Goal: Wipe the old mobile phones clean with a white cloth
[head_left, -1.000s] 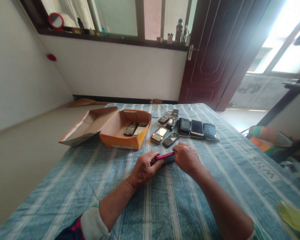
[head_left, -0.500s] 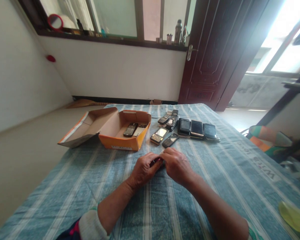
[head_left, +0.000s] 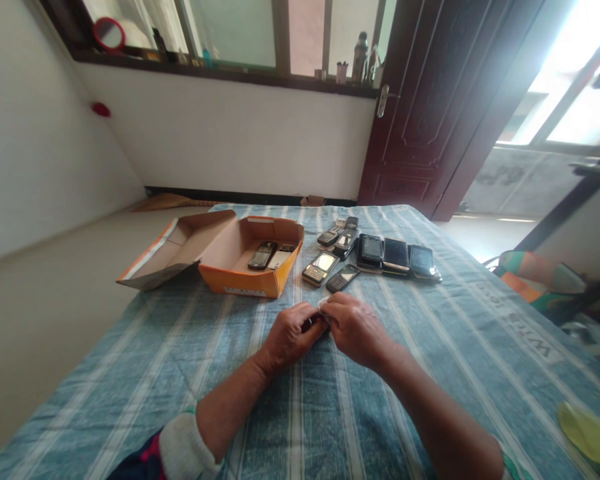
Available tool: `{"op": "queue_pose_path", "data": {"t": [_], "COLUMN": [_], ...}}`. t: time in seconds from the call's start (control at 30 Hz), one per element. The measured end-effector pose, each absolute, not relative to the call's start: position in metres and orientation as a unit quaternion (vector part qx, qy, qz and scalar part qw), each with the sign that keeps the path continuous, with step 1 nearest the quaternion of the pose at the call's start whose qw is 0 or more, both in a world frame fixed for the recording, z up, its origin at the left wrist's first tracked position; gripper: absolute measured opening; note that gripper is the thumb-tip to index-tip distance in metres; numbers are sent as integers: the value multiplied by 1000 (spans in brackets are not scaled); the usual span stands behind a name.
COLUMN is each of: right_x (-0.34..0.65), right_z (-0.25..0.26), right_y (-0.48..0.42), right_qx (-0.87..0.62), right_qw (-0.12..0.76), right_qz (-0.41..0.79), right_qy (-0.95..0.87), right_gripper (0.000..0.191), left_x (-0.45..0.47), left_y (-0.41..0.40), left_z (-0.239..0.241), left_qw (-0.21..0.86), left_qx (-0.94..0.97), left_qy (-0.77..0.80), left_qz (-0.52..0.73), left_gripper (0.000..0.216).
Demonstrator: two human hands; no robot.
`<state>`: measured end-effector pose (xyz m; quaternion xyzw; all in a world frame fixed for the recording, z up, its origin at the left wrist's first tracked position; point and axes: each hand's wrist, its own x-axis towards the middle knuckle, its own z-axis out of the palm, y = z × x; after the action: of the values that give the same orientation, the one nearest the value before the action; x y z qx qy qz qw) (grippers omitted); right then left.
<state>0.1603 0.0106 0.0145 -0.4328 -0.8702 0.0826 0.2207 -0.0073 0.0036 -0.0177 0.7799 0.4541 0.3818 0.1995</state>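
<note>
My left hand (head_left: 289, 337) is closed round a small dark object with a reddish edge (head_left: 322, 321), most of it covered by fingers. Against it, my right hand (head_left: 356, 328) pinches a bit of white cloth or tissue (head_left: 323, 305). Just beyond the hands lie a black keypad phone (head_left: 343, 278) and a gold-edged phone with a bright screen (head_left: 321, 267). To the left stands an open orange cardboard box (head_left: 243, 287) with its lid folded back; a dark phone (head_left: 263, 255) and a whitish phone (head_left: 281, 256) lie inside.
More keypad phones (head_left: 347, 241) are heaped behind. Several touchscreen phones (head_left: 395, 255) lie in a row to the right. A blue striped cloth (head_left: 180, 373) covers the table. Something yellow (head_left: 587, 430) sits at the right edge. A dark red door (head_left: 430, 107) stands beyond.
The right hand has shifted very slightly on the held object, and more of the white material shows at its fingertips. The whole view has tilted a little; the phones and box stay put.
</note>
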Motion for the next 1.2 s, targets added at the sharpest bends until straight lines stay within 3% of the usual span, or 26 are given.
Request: {"op": "queue_pose_path", "data": {"t": [0.17,0.47,0.67,0.93,1.2], "right_x": [162,181,194,172,162], "right_z": [22,31,33,26,25], "right_y": [10,23,31,15,8], "right_qx": [-455,-530,-566,-466,-466], "right_qw": [134,78,86,197,120], "right_qz": [40,38,36,62,70], "right_qy": [-879,-843,-819,-860,-874], "right_gripper": [22,23,24,24,22], "left_x": [-7,-8,-9,-8,-8], "left_y": [2,2,3,3,6], "left_z": [-17,-17,-17,-18,-20], "left_qw": [191,164,171,174,185], "left_qx": [785,796,795,794,796], "left_qy": [453,452,455,454,443], "left_qz": [376,369,363,364,369], "left_gripper": [25,22,19,23,24]}}
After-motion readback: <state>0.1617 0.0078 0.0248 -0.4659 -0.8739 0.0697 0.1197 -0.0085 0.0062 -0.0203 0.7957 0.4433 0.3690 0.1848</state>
